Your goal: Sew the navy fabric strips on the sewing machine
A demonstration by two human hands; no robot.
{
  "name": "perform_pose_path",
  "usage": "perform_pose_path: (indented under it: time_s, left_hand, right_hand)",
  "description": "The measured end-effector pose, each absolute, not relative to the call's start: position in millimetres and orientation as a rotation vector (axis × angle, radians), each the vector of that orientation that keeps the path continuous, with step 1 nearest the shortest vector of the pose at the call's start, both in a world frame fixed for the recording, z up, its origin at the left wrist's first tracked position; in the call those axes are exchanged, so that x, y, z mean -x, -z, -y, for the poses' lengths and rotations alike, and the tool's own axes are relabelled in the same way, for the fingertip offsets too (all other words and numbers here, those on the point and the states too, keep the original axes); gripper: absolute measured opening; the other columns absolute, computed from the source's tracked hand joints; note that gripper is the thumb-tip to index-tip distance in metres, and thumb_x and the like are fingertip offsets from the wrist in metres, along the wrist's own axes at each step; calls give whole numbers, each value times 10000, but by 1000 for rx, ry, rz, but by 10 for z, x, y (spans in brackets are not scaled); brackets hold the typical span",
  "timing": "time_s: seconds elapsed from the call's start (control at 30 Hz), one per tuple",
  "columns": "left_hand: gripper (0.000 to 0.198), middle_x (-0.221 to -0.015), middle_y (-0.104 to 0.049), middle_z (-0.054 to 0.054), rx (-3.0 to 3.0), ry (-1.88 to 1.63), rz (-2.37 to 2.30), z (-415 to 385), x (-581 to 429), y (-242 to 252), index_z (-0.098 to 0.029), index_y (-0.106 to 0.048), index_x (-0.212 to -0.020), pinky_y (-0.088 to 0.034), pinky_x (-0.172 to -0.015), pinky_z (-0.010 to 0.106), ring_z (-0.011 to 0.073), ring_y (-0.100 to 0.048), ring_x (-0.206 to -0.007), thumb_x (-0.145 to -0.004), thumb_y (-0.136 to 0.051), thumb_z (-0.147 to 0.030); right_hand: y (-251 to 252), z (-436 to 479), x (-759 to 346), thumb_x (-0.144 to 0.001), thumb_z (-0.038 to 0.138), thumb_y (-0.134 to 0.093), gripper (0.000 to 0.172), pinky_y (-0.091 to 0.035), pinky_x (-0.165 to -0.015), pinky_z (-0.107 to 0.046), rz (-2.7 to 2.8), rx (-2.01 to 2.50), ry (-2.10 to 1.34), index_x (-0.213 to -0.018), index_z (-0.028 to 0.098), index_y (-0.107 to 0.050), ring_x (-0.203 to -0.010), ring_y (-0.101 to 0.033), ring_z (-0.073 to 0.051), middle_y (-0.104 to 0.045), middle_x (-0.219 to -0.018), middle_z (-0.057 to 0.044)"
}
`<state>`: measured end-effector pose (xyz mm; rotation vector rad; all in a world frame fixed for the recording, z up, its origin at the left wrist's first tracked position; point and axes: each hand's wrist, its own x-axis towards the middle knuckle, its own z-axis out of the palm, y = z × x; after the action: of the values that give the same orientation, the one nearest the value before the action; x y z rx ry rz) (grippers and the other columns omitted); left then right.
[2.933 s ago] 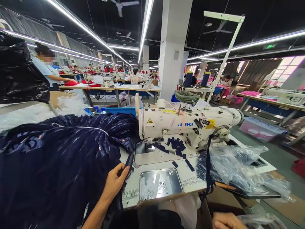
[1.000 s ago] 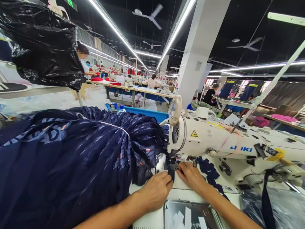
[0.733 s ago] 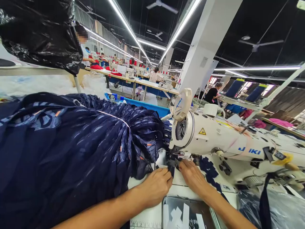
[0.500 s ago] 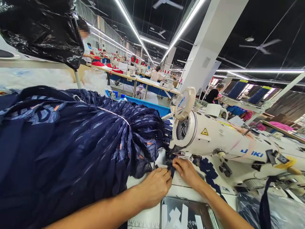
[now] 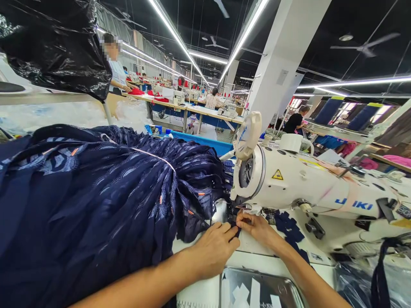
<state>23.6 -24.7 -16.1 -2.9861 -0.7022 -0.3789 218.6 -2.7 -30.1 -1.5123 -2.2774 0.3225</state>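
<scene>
My left hand (image 5: 218,248) lies with its fingertips pressed on a small dark navy fabric piece (image 5: 238,230), just in front of the needle area of a white sewing machine (image 5: 285,177). Thumb and forefinger of my right hand (image 5: 255,227) pinch the same piece from the other side, close below the machine head. The presser foot is mostly lost in shadow. Left of my hands a large gathered bundle of navy lace-trimmed fabric (image 5: 128,214) spreads over the table, with a pale tie (image 5: 156,157) across it.
Navy fabric scraps (image 5: 289,229) lie under the machine arm. A metal tray (image 5: 293,291) with white paper strips (image 5: 255,293) sits at the front. A black plastic bag (image 5: 61,55) hangs upper left. Co-workers, including a person in white (image 5: 117,70), sit or stand at tables beyond.
The view has shifted slightly, so the machine sits further right. My left fingers have spread flatter over the fabric piece. My right hand keeps its pinch beside the needle area.
</scene>
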Motion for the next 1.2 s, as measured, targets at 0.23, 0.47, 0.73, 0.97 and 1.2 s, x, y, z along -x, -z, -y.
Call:
perform_pose_path:
  time_s: [0.23,0.47,0.73,0.97,1.2]
  left_hand:
    - [186,-1173,-526,95,3106,360,777,204,-230,97,-128,-534,-897,-408,-830,368,222,-470,-988,-730,-468,-82]
    - [249,-1150,-545,119,3094,527,694,198,-191,208,-103,-549,-949,-374,-948,317,210,-459,-1092,-725,-450,-57]
    - [265,-1126,-562,113,2994,568,774,184,-213,257,-109,-549,-1018,-343,-965,389,223,-502,-1051,-772,-452,-96]
    - [258,-1061,-591,99,2939,495,868,178,-324,203,-114,-550,-1005,-389,-894,361,212,-515,-1019,-768,-454,-79]
    - [253,-1059,-594,101,2891,456,928,172,-388,199,-109,-558,-999,-401,-827,351,220,-535,-962,-773,-452,-73]
  right_hand:
    - [389,51,-2182,-828,210,-404,137,-431,-618,-262,2241,1448,-340,-752,208,-519,-640,-520,-142,-562,-680,6]
    - [253,224,-2162,-855,122,-387,211,-454,-710,-294,2524,1177,44,-876,198,-583,-798,-549,-162,-592,-890,-56]
    - [273,260,-2155,-794,23,-410,317,-451,-828,-378,2614,1170,396,-1023,153,-586,-943,-556,-207,-612,-1046,-95]
    - [329,168,-2267,-783,-3,-399,410,-503,-757,-336,2598,1224,358,-1125,161,-554,-992,-573,-209,-586,-1145,-113]
    - [206,135,-2250,-807,7,-367,385,-520,-724,-286,2615,1153,338,-1099,140,-580,-955,-601,-183,-616,-1102,-119]
